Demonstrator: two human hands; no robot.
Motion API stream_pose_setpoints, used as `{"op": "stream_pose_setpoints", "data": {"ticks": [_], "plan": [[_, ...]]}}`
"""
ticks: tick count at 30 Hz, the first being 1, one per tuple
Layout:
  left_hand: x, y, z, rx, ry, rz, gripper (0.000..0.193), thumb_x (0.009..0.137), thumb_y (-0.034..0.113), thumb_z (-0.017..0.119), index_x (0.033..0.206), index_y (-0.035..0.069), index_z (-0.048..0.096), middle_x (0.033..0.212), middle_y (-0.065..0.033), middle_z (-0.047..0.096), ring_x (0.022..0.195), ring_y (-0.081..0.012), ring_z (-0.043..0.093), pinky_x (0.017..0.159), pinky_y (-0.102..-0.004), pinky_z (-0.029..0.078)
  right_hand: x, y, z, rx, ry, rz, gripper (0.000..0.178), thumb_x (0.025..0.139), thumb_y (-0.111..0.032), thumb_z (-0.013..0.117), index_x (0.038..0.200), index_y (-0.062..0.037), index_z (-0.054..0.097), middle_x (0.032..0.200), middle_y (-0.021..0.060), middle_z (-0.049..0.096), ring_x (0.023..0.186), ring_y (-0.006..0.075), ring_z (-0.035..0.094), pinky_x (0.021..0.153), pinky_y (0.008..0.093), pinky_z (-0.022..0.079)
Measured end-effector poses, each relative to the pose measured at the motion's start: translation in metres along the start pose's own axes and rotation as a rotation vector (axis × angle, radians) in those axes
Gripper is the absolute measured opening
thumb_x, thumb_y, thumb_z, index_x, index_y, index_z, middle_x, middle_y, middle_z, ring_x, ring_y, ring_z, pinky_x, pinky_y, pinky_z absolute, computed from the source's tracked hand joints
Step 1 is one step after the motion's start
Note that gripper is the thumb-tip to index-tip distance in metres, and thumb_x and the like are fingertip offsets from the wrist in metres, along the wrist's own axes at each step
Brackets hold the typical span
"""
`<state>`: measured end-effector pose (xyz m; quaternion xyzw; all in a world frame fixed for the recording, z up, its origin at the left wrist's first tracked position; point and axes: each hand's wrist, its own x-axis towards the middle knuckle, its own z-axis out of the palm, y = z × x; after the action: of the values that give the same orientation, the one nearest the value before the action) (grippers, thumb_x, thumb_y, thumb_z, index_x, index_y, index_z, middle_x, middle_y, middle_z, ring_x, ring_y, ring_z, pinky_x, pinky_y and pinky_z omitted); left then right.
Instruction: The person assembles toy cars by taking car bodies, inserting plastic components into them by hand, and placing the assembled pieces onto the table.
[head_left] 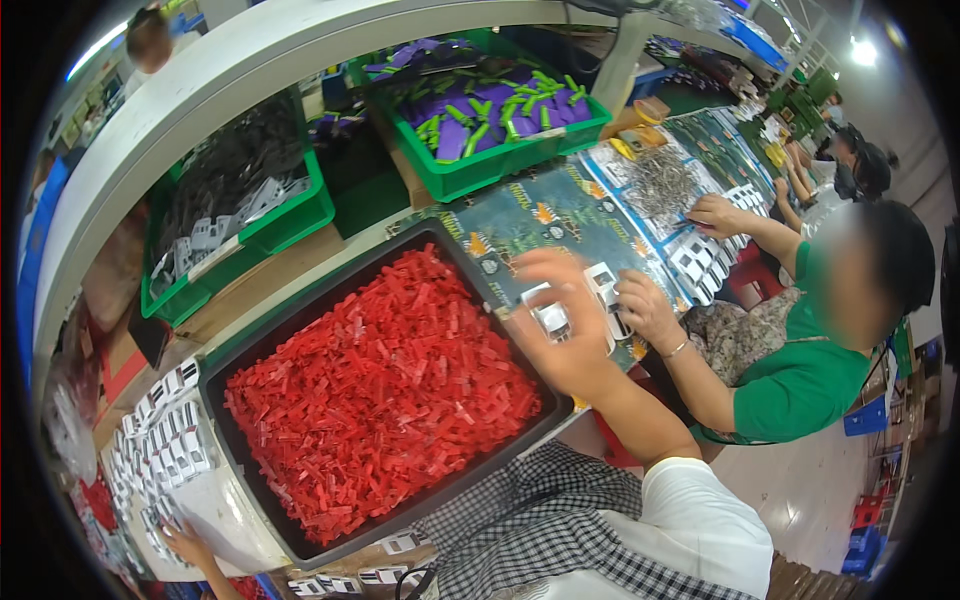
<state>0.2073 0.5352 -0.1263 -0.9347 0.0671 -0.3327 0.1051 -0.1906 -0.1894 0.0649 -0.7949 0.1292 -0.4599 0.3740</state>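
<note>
White, dark-slotted plastic housings lying rowed toward bench's left end; left hand resting near them, grip unclear; blurred right hand hovering beside black tray, grip standing spread.

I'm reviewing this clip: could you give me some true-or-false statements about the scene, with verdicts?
1. The black tray holds red pieces. True.
2. The right hand is buried in the red pieces. False: it is raised by the tray's right rim.
3. A co-worker's hand is at a white part. True.
4. The bin of purple and green pieces is yellow. False: it is green.
5. The left hand is near white parts at lower left. True.
</note>
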Motion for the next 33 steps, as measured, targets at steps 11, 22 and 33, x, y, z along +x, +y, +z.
{"op": "stream_pose_setpoints", "data": {"ticks": [11,22,33], "plan": [[0.056,0.257,-0.211,-0.714,-0.063,0.349,0.048,0.092,0.013,0.053,0.138,0.007,0.044,0.148,-0.0196,0.031,0.137,-0.0363,0.026,0.113,-0.046,0.018,-0.091,0.045,-0.124,-0.592,-0.016,0.25,0.039,0.082,-0.007,0.062,0.12,-0.0031,0.051,0.121,0.0181,0.052,0.116,0.0354,0.048,0.094,0.0414,0.042],[0.012,0.453,-0.357,-1.003,-0.079,1.037,0.053,0.072,0.003,0.07,0.123,0.01,0.055,0.144,-0.0187,0.035,0.134,-0.0393,0.031,0.11,-0.0529,0.025,-0.125,0.142,-0.13,-0.044,0.349,0.616,0.045,0.074,-0.003,0.071,0.117,-0.001,0.055,0.099,0.0091,0.063,0.091,0.017,0.057,0.08,0.0303,0.046],[0.002,0.53,-0.43,-1.348,-0.057,1.236,0.079,0.067,0.028,0.08,0.135,0.012,0.042,0.144,-0.0186,0.035,0.134,-0.0382,0.032,0.109,-0.055,0.026,-0.054,-0.023,-0.04,0.381,0.068,0.169,0.011,0.082,0.007,0.059,0.089,-0.0008,0.057,0.084,0.0031,0.052,0.08,0.011,0.048,0.073,0.0227,0.038]]}}
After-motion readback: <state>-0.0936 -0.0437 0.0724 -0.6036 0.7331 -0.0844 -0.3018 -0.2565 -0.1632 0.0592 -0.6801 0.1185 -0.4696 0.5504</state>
